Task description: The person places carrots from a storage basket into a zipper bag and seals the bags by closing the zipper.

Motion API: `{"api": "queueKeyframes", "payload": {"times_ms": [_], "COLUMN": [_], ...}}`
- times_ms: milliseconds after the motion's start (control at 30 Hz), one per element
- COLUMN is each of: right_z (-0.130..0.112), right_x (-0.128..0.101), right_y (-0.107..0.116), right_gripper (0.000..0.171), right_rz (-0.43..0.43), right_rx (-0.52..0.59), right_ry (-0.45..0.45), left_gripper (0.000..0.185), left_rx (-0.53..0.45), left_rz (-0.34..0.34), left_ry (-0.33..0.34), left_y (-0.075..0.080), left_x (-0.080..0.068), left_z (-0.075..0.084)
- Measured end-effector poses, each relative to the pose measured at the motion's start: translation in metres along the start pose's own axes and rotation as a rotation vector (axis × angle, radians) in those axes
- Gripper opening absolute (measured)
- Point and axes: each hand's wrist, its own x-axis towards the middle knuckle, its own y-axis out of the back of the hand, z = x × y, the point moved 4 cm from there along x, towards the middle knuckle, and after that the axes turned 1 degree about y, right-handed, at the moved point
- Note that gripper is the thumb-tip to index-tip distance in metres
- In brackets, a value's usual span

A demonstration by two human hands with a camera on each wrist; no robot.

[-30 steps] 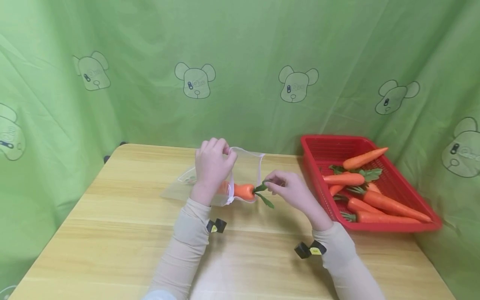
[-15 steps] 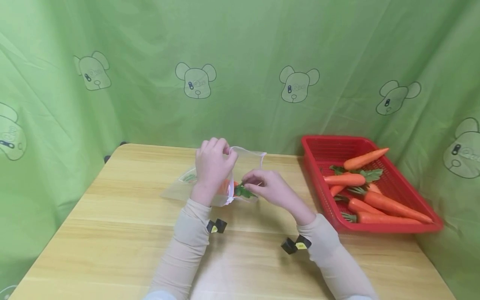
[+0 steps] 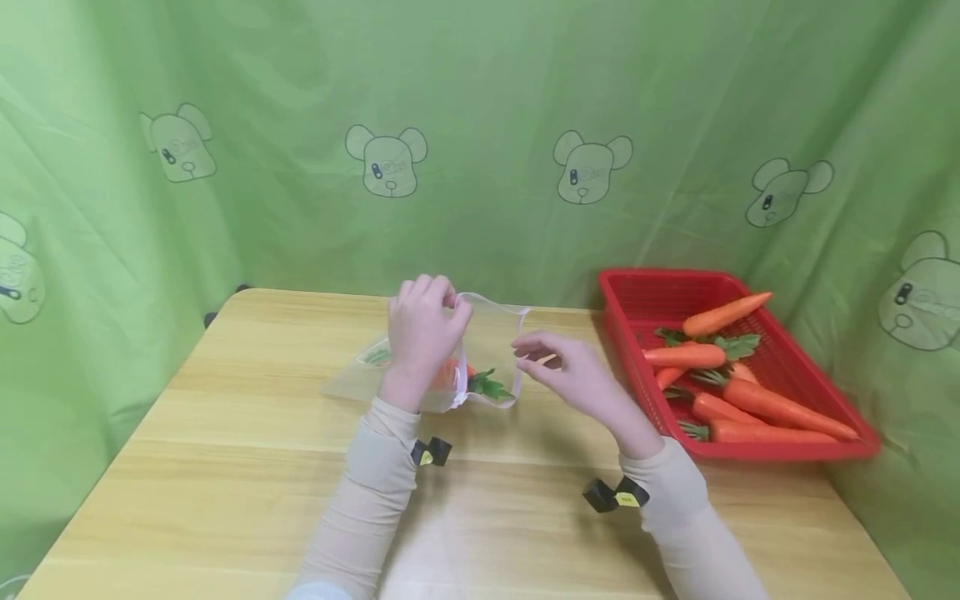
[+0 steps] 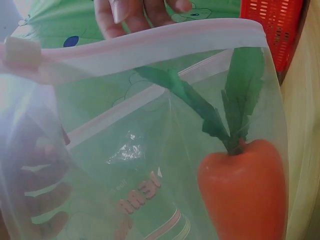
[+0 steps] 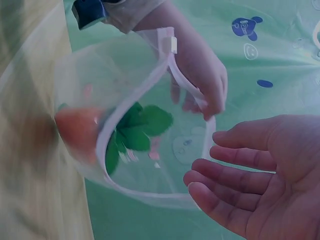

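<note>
"Doing what with the left hand (image 3: 426,329)?"

"Gripping the clear bag (image 3: 491,333) by its upper rim, toward the far edge of the table (image 3: 217,467), and holding its mouth wide toward the right edge."

"Enclosing what in there?"

"Enclosing a carrot (image 4: 245,192). Stretching its long axis roughly along the table's far edge, pointing its leafy crown at the mouth and the table's right edge, running its body toward the left edge. Hiding its tip behind the left hand in the head view."

"Grasping with the right hand (image 3: 572,377) too?"

"Just hovering at the bag's mouth, releasing the fingers into a loose bend. Not managing to tell about contact with the rim."

"And seeing what at the table's far right corner?"

"Seeing a red basket (image 3: 787,451), heaping up loose carrots (image 3: 780,407), pointing several tips toward the right edge."
</note>
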Motion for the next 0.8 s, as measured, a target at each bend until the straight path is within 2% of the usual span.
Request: {"api": "queueKeyframes", "payload": {"times_ms": [133,467,800], "right_z": [0.004,0.018,0.040], "right_x": [-0.009,-0.034,-0.060], "right_y": [0.014,0.049,0.077], "right_gripper": [0.024,0.026,0.029], "right_rz": [0.040,0.132,0.205], "right_rx": [-0.038,-0.091,-0.149], "right_ry": [-0.005,-0.082,-0.166], "left_gripper": [0.013,0.013,0.013], "left_rx": [-0.004,-0.017,-0.022], "left_rz": [0.008,0.004,0.021], "left_ry": [-0.002,0.013,-0.003], "left_y": [0.000,0.000,0.000], "left_x": [0.000,-0.001,-0.001], "left_z": [0.000,-0.001,0.000]}}
